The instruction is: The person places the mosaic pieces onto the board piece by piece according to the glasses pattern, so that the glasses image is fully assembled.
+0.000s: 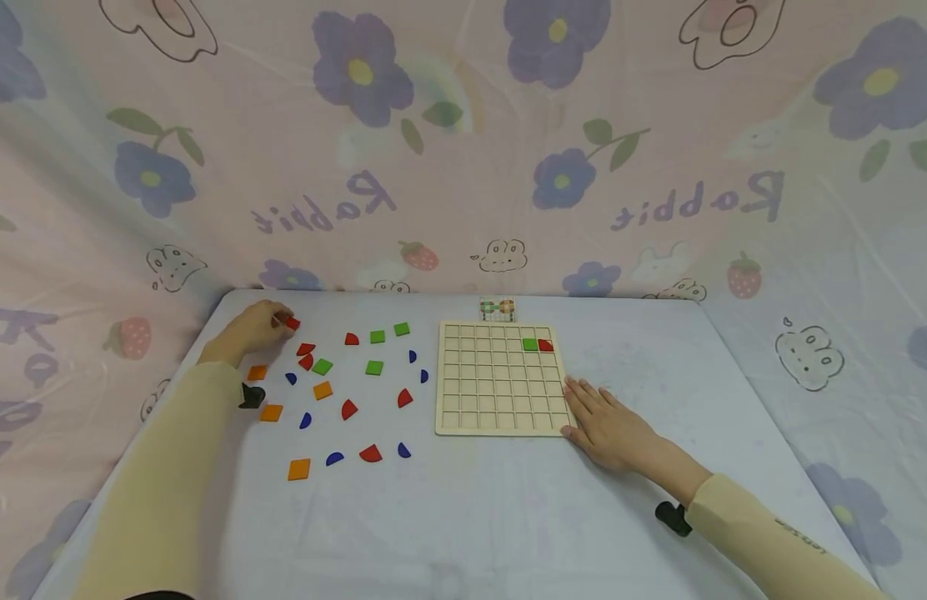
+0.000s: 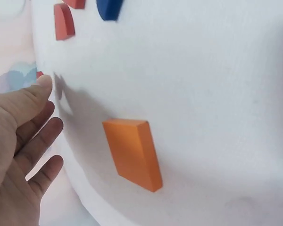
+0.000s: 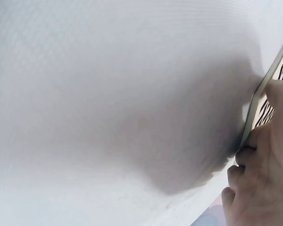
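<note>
From the head view, I pinch a red piece (image 1: 293, 322) between the thumb and fingers of my left hand (image 1: 255, 330), at the far left of the white table (image 1: 493, 508). Near it lie loose red wedges (image 1: 348, 409), green squares (image 1: 374, 367), orange squares (image 1: 299, 469) and blue half-rounds (image 1: 334, 458), spread between that hand and a pale gridded board (image 1: 478, 383). My right hand (image 1: 613, 432) rests at the board's right edge, fingers straight and gripping nothing. A green square and a red wedge sit side by side in the grid near the far right corner. Just beyond the board is a small patterned card (image 1: 497, 309). On the flowered cloth (image 1: 471, 167) I can read "Rabbit" twice, its letters running from right to left; larger lettering at the left is only partly in view. My right sleeve (image 1: 779, 533) bears a small dark print that I can't make out.

From the left wrist, a sliver of red shows past my thumb tip; an orange square lies nearest, with red and blue pieces farther up.

From the right wrist, my thumb lies over the board's edge, my other fingers along it.
</note>
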A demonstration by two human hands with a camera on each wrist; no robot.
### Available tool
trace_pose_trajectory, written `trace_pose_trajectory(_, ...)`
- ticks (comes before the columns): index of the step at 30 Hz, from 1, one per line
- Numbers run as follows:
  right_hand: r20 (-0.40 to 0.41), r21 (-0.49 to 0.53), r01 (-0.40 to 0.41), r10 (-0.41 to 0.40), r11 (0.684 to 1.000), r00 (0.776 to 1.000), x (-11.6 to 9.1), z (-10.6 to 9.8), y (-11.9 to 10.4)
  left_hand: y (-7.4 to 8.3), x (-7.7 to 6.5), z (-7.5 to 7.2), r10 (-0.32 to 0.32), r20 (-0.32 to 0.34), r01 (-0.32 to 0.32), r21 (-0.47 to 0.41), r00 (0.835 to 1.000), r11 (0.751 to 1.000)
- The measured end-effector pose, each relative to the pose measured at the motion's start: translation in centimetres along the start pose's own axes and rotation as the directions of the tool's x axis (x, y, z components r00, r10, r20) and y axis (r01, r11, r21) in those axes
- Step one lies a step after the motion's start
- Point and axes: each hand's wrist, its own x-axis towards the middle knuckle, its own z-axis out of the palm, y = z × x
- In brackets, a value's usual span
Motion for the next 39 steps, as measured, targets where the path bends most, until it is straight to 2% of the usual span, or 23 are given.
trace_pose_trajectory(9, -0.004, -0.009, 0.006, -0.006, 1.000, 1.000, 0.0, 0.0, 0.1, 3.2, -0.6, -0.1, 0.068, -0.076, -0.071, -0.033, 0.995, 0.997)
trace_pose_trajectory(13, -0.004, -0.005, 0.008, -0.008, 1.000, 1.000, -0.1, 0.0, 0.1, 4.8, -0.3, 0.2, 0.128, -0.095, -0.130, -0.015, 0.987, 0.991)
trace_pose_trajectory(18, -0.007, -0.003, 0.009, -0.009, 1.000, 1.000, 0.0, 0.3, 0.2, 7.7, 0.3, 0.8, 0.202, -0.098, -0.206, -0.029, 0.974, 0.978)
trace_pose_trajectory(28, 0.004, 0.005, 0.008, -0.008, 1.000, 1.000, 0.1, 0.4, 0.2, 14.2, 1.3, 2.4, 0.367, -0.088, -0.369, -0.007, 0.926, 0.929)
trace_pose_trajectory(34, 0.010, -0.002, 0.000, 0.000, 1.000, 1.000, 0.0, 0.4, 0.3, 18.3, 2.2, 3.7, 0.458, -0.079, -0.460, -0.019, 0.886, 0.888)
trace_pose_trajectory(39, -0.001, -0.006, 0.004, -0.004, 1.000, 1.000, 0.0, 0.3, 0.3, 21.0, 2.9, 5.1, 0.506, -0.081, -0.508, -0.007, 0.859, 0.861)
